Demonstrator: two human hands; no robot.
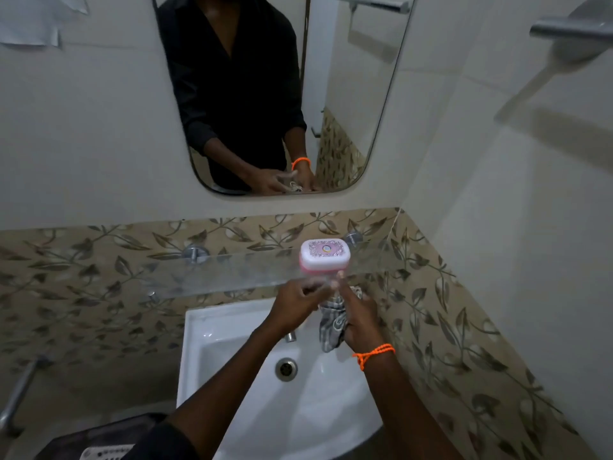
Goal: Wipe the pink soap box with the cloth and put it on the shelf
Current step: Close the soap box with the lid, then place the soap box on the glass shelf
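The pink soap box (pixel 325 257), with a white patterned lid, stands on the glass shelf (pixel 205 277) above the sink, toward its right end. Both my hands are just below the shelf's front edge, close under the box. My left hand (pixel 298 300) has loosely curled fingers that point toward the box and hold nothing I can make out. My right hand (pixel 360 315) grips a bunched grey checked cloth (pixel 331 325) that hangs down over the sink, and one of its fingers reaches up near the box's base. Neither hand grips the box.
A white sink (pixel 232 360) with a drain (pixel 286 369) lies under my arms. A mirror (pixel 275 94) hangs on the wall above the shelf. A metal towel bar (pixel 570 28) sticks out at the upper right, and another bar (pixel 20 393) at the lower left.
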